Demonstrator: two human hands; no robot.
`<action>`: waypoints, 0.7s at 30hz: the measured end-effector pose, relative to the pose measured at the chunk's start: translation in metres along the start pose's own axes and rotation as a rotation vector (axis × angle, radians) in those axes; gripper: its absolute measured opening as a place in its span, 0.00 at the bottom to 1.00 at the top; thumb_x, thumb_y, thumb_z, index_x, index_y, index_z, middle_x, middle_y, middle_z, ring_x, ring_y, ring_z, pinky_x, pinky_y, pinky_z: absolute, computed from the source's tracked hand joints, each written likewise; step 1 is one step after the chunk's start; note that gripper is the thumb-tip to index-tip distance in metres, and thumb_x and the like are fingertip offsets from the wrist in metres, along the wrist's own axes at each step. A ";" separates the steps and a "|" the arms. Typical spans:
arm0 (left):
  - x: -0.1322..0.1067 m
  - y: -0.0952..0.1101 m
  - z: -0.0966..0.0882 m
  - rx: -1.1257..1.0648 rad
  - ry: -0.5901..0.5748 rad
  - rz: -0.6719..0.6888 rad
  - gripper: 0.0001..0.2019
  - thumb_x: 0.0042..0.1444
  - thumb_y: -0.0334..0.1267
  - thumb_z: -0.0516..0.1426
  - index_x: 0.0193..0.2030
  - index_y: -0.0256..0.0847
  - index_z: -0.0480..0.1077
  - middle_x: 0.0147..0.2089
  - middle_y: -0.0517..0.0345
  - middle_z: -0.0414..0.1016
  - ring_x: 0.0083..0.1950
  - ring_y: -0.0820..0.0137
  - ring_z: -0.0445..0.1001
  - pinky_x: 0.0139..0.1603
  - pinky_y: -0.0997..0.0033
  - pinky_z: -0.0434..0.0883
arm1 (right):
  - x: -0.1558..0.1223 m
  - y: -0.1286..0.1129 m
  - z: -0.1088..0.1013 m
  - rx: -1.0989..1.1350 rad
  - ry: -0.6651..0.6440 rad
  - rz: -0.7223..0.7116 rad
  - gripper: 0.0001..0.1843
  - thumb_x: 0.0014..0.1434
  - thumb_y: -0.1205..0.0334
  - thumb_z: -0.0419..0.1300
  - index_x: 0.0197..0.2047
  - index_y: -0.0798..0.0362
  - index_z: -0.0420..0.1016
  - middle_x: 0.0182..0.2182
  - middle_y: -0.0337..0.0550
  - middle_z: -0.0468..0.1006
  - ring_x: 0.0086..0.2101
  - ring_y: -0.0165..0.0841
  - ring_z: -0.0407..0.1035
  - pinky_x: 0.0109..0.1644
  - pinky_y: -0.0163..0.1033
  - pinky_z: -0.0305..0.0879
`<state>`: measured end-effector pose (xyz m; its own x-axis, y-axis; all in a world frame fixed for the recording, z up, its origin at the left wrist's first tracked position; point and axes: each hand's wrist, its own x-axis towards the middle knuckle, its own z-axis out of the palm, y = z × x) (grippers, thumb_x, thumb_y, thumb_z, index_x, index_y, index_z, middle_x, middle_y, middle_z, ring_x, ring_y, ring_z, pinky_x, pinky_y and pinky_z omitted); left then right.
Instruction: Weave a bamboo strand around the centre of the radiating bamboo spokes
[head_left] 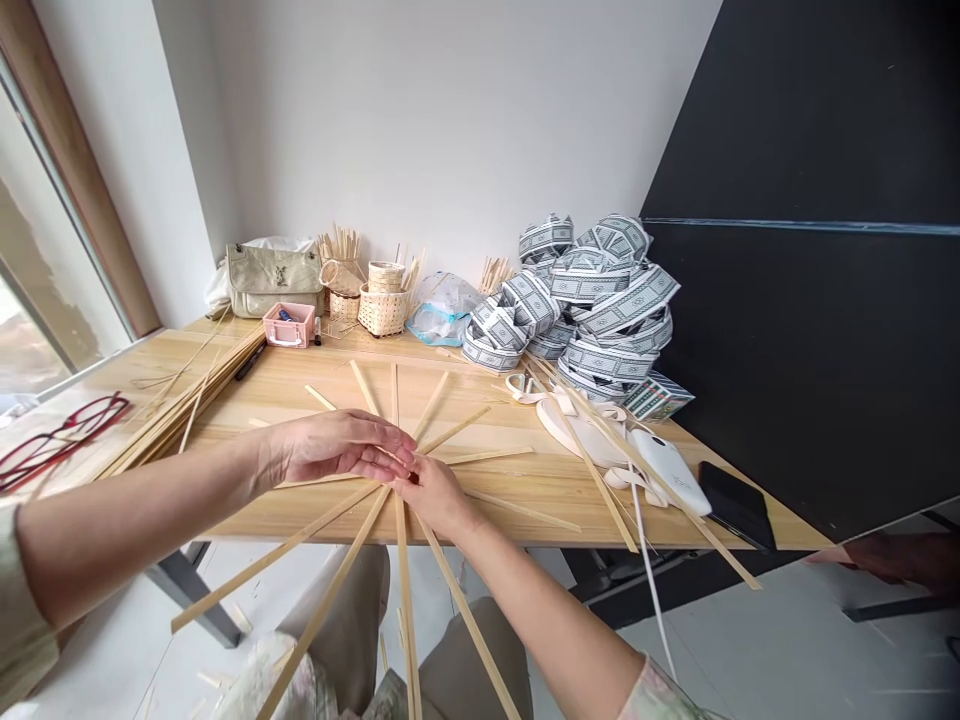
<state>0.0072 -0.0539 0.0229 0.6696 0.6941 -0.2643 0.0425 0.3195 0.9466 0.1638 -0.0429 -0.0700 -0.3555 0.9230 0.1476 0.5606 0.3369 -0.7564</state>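
Several long bamboo strips (420,420) lie crossed in a star on the wooden table (300,390), their near ends sticking out past the front edge over my lap. My left hand (337,447) lies flat, fingers stretched out, pressing on the crossing point. My right hand (435,495) comes from below and pinches the strips at the same centre, fingertips meeting those of the left hand.
A bundle of spare strips (180,405) and red glasses (60,435) lie at left. A beige handbag (274,280), a pink box (289,325) and small woven baskets (382,305) stand at the back. Patterned ribbon rolls (592,300), a white device (671,470) and a black phone (735,500) sit at right.
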 end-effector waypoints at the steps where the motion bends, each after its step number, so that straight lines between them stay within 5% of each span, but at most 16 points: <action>1: -0.002 -0.002 0.002 0.023 0.016 0.010 0.16 0.53 0.36 0.52 0.45 0.27 0.65 0.47 0.39 0.69 0.45 0.66 0.69 0.50 0.63 0.62 | 0.000 0.001 0.001 0.003 0.003 0.002 0.07 0.47 0.64 0.53 0.26 0.54 0.72 0.22 0.36 0.72 0.25 0.27 0.62 0.31 0.31 0.56; 8: -0.045 -0.019 0.016 0.254 0.116 0.147 0.18 0.51 0.41 0.53 0.49 0.43 0.64 0.50 0.52 0.66 0.47 0.66 0.67 0.46 0.64 0.66 | 0.004 0.012 0.006 0.258 -0.055 -0.028 0.09 0.46 0.69 0.51 0.27 0.54 0.72 0.26 0.37 0.73 0.29 0.27 0.65 0.35 0.32 0.59; 11: -0.073 -0.039 0.015 0.321 0.393 0.264 0.12 0.53 0.43 0.51 0.44 0.46 0.66 0.43 0.56 0.70 0.41 0.67 0.69 0.41 0.66 0.68 | 0.006 0.013 0.006 0.297 -0.039 -0.011 0.07 0.43 0.71 0.52 0.24 0.54 0.71 0.24 0.36 0.71 0.27 0.26 0.62 0.34 0.31 0.58; 13: -0.093 -0.064 0.012 0.349 0.577 0.311 0.09 0.54 0.45 0.49 0.34 0.48 0.68 0.30 0.61 0.71 0.31 0.70 0.68 0.33 0.69 0.68 | 0.006 0.012 0.005 0.273 -0.033 0.028 0.06 0.42 0.72 0.53 0.24 0.55 0.70 0.20 0.34 0.68 0.23 0.24 0.59 0.30 0.30 0.55; 16: -0.115 -0.116 0.008 0.294 0.678 0.217 0.12 0.54 0.48 0.46 0.27 0.50 0.66 0.22 0.65 0.67 0.24 0.71 0.64 0.24 0.70 0.65 | 0.006 0.012 0.005 0.261 -0.031 0.043 0.06 0.42 0.71 0.53 0.25 0.54 0.71 0.19 0.33 0.66 0.22 0.23 0.55 0.28 0.29 0.53; 21: -0.104 -0.196 0.020 0.156 0.528 0.011 0.15 0.43 0.56 0.53 0.21 0.48 0.67 0.17 0.64 0.65 0.20 0.71 0.64 0.20 0.72 0.62 | 0.006 0.013 0.006 0.274 -0.034 0.045 0.05 0.43 0.69 0.54 0.26 0.54 0.70 0.21 0.33 0.66 0.23 0.24 0.56 0.29 0.30 0.53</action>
<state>-0.0559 -0.2013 -0.1311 0.2095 0.9388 -0.2733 0.1738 0.2392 0.9553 0.1647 -0.0335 -0.0829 -0.3623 0.9276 0.0916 0.3548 0.2281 -0.9067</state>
